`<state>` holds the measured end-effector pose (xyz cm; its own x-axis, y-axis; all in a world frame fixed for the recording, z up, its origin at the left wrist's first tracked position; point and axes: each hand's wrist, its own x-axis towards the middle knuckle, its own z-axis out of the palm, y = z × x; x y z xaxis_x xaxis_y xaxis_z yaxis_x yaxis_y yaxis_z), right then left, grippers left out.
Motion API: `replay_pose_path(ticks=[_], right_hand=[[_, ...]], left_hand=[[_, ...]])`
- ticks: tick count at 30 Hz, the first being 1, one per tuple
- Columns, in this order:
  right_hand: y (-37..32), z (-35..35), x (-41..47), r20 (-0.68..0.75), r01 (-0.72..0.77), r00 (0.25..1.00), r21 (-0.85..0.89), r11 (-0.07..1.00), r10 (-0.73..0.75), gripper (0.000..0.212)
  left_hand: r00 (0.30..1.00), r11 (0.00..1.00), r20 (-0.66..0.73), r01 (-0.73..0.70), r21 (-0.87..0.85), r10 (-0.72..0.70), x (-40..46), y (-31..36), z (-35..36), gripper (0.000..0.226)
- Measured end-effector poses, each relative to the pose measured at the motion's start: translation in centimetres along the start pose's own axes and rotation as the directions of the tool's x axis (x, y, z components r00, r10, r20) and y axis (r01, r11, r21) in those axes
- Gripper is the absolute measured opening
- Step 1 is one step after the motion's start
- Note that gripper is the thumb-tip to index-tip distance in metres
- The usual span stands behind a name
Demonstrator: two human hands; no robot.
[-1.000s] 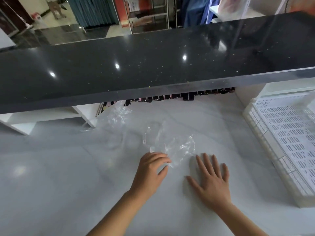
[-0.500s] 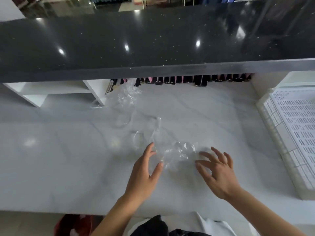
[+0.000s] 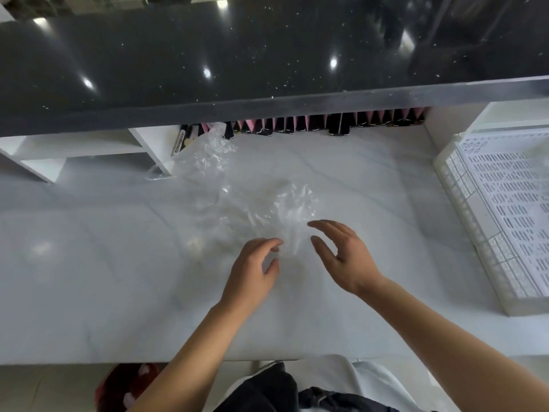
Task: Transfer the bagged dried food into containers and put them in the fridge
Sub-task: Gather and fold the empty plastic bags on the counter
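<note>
Both hands (image 3: 297, 263) at clear bag (image 3: 292, 214)

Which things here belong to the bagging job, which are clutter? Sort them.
Job:
clear plastic bag between both hands
second clear bag by the shelf
left hand
right hand

Lying about:
white slotted crate
row of dark and pink packets

Bare forearms (image 3: 190, 361), white top (image 3: 368, 379), dk bottoms (image 3: 261, 391)
</note>
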<state>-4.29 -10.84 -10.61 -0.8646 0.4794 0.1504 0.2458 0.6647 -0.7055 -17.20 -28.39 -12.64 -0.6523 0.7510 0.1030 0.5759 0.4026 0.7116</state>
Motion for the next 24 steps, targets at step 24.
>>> replay_pose_path(ticks=[24], right_hand=[[2.3,3.4,-4.0,0.044,0.153,0.988,-0.303,0.94,-0.147,0.008]], left_hand=[[0.925,0.917,-0.006,0.378,0.13,-0.381,3.3,-0.6,-4.7,0.023]])
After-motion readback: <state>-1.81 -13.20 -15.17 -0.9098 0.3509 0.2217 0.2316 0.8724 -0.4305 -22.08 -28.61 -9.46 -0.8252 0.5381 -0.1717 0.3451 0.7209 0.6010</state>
